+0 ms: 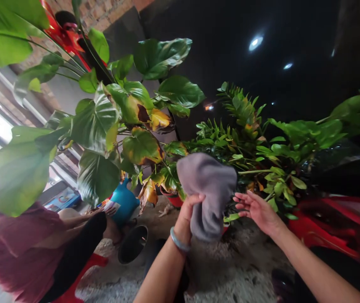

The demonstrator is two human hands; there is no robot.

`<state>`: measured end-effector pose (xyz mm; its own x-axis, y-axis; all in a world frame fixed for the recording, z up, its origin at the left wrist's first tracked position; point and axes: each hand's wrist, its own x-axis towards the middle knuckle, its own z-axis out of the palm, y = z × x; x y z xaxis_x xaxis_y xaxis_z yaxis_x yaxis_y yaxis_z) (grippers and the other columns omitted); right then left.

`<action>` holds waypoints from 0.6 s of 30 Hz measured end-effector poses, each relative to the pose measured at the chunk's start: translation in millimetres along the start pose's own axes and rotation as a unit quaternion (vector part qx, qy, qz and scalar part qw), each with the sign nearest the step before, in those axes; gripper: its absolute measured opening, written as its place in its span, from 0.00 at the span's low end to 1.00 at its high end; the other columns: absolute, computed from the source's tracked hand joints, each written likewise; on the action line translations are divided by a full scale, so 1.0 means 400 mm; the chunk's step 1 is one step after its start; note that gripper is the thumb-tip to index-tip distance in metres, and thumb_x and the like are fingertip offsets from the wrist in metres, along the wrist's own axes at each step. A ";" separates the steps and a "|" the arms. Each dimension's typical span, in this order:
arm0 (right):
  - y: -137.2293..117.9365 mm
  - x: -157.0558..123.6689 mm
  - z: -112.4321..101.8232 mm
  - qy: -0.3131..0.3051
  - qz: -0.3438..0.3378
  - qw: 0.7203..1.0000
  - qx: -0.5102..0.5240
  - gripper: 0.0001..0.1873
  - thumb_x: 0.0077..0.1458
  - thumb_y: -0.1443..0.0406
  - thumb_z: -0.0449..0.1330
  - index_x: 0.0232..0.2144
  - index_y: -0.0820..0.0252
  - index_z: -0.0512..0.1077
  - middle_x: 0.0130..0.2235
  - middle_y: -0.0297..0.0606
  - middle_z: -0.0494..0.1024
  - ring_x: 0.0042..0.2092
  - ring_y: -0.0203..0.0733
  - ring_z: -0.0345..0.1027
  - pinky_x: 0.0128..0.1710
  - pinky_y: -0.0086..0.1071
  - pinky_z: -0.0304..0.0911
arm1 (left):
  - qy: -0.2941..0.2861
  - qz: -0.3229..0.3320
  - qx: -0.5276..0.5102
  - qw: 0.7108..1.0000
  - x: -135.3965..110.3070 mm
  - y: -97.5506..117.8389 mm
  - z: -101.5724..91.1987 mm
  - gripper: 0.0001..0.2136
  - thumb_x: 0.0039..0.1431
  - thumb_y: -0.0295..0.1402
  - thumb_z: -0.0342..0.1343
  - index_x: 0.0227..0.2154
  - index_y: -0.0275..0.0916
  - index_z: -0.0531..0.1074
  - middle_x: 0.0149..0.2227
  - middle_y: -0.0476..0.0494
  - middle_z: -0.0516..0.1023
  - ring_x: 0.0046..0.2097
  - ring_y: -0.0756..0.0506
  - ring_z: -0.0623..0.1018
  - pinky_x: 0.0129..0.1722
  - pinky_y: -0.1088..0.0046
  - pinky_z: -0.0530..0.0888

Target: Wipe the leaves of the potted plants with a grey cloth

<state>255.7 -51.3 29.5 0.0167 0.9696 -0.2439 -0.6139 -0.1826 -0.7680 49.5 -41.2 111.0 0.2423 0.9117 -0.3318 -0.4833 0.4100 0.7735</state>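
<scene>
One grey cloth (210, 189) is held up. The left grip (188, 214) is closed on the cloth's left edge. The right grip (255, 210) is open, fingers spread, just right of the cloth. Two plants: one broad-leaved plant (104, 122) above-left of the cloth, one feather-leaved plant (243, 139) behind-right.

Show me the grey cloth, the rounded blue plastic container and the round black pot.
grey cloth (208, 185), head view, upper fold.
rounded blue plastic container (125, 203), head view, its body.
round black pot (132, 246), head view, inner wall.

Left hand (188, 215) raised, fingers clenched, forearm upright, right hand (256, 209) open, fingers extended
</scene>
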 end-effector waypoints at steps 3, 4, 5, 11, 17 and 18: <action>-0.003 -0.002 0.010 0.010 0.006 1.000 0.012 0.20 0.58 0.55 0.53 0.31 0.60 0.80 0.36 0.47 0.83 0.32 0.45 0.74 0.27 0.34 0.69 | -0.019 0.091 -0.018 0.995 0.053 0.073 0.086 0.13 0.41 0.35 0.66 0.30 0.34 0.78 0.25 0.48 0.80 0.29 0.46 0.79 0.38 0.69 0.76; -0.002 0.000 0.010 0.012 0.003 1.000 0.018 0.21 0.59 0.55 0.52 0.32 0.60 0.81 0.37 0.48 0.83 0.32 0.45 0.74 0.28 0.34 0.69 | -0.019 0.090 -0.013 0.996 0.068 0.074 0.101 0.12 0.42 0.34 0.66 0.31 0.34 0.78 0.26 0.48 0.81 0.29 0.46 0.79 0.39 0.69 0.76; 0.000 0.005 0.007 0.014 0.001 1.000 0.023 0.22 0.59 0.54 0.52 0.32 0.60 0.80 0.38 0.48 0.83 0.33 0.46 0.75 0.28 0.35 0.69 | -0.016 0.073 -0.001 0.997 0.080 0.061 0.106 0.12 0.42 0.33 0.66 0.32 0.34 0.78 0.26 0.47 0.81 0.30 0.45 0.80 0.40 0.68 0.76; 0.029 0.045 -0.053 0.010 0.045 0.999 -0.016 0.17 0.53 0.50 0.58 0.26 0.57 0.75 0.27 0.47 0.81 0.28 0.49 0.75 0.26 0.37 0.69 | -0.056 -0.058 0.113 0.990 0.026 -0.117 0.011 0.15 0.36 0.29 0.68 0.32 0.33 0.80 0.27 0.42 0.82 0.36 0.38 0.81 0.42 0.63 0.75; 0.026 0.041 -0.044 0.088 -0.007 0.996 0.013 0.13 0.55 0.54 0.56 0.29 0.53 0.76 0.28 0.41 0.82 0.29 0.47 0.76 0.29 0.37 0.70 | -0.105 -0.029 0.128 0.986 -0.024 -0.036 0.067 0.14 0.31 0.25 0.68 0.29 0.37 0.80 0.32 0.41 0.84 0.47 0.33 0.80 0.50 0.61 0.74; 0.023 0.038 -0.035 0.110 -0.011 0.994 0.021 0.14 0.56 0.54 0.55 0.28 0.53 0.76 0.29 0.41 0.83 0.29 0.46 0.75 0.28 0.36 0.70 | -0.091 -0.007 0.101 0.991 -0.012 -0.006 0.091 0.12 0.34 0.27 0.68 0.28 0.37 0.80 0.32 0.42 0.83 0.46 0.33 0.80 0.49 0.61 0.74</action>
<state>261.4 -40.5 10.6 0.1991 0.9136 -0.3546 -0.6445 -0.1505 -0.7497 80.0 -47.4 130.4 0.4046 0.8783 -0.2548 -0.3049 0.3922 0.8679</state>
